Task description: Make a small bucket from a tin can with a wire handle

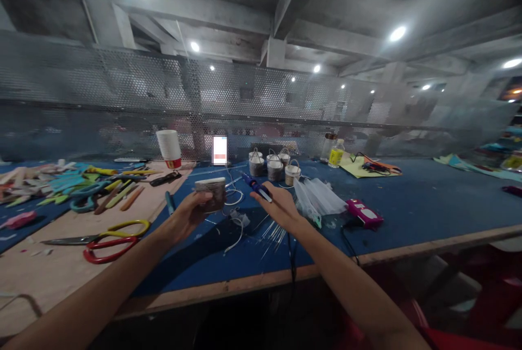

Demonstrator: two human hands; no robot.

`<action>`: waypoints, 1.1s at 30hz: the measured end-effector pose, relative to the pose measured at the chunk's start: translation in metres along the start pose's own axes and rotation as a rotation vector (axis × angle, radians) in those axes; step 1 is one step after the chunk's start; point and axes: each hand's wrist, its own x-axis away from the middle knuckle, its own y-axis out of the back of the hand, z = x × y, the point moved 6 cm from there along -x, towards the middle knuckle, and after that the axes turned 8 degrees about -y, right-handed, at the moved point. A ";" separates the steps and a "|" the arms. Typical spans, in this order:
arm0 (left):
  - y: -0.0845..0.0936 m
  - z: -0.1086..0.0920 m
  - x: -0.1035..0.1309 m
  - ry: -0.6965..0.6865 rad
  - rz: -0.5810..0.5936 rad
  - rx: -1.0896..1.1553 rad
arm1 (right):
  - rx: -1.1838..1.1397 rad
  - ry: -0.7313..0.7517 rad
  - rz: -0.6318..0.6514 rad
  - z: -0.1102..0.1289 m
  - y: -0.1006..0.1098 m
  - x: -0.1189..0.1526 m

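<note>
In my left hand (pixel 191 210) is a small cup (pixel 214 195) with a white rim and a rough grey-brown covering, my fingers and thumb closed around its side. My right hand (pixel 279 203) grips a blue hand tool (pixel 255 182) that looks like a glue gun, its narrow tip pointing up and to the left, apart from the cup. Beyond my right hand stand several small covered cups (pixel 275 167) with looped handles. White cord (pixel 234 197) and thin pale strands (pixel 274 233) lie on the blue tabletop between and below my hands.
Scissors with yellow and red handles (pixel 110 244) lie at left, near a stack of paper cups (pixel 168 149) and piled coloured pieces (pixel 65 181). Rightward are a plastic bag (pixel 320 195), a magenta device (pixel 364 214) and a yellow-labelled bottle (pixel 336 153). A perforated screen (pixel 253 94) borders the back.
</note>
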 end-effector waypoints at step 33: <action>-0.007 0.012 -0.003 -0.058 0.081 -0.066 | -0.672 0.061 0.157 0.037 -0.051 -0.029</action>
